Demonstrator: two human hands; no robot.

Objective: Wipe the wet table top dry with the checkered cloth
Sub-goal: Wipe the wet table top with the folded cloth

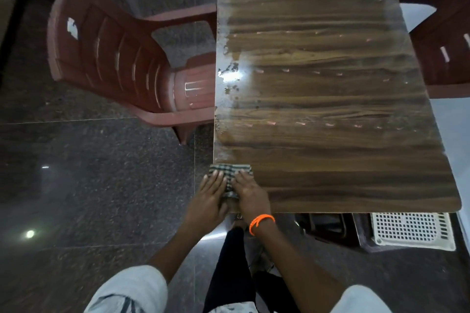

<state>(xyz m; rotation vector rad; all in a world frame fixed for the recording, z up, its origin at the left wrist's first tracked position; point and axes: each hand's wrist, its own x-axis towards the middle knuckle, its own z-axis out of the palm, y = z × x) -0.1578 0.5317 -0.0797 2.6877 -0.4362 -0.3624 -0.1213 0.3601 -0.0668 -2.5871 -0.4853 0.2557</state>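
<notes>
The checkered cloth (pixel 230 180) is lying at the table top (pixel 330 109) lower-left corner; you are pressing it with flat left hand (pixel 209 198) and right hand (pixel 250 194), while water is shining above.

Wood-grain table top (pixel 330 109), smooth and glossy, filmed with water and beaded droplets along the left edge. Checkered cloth (pixel 230 173), woven and matt. Moulded plastic chair (pixel 114 58), reddish-brown, with a dull sheen. Polished speckled stone floor (pixel 89 185), mirrored lamp glare. White plastic lattice crate (pixel 412 230), matt. Orange thread wristband (pixel 262 221).
</notes>
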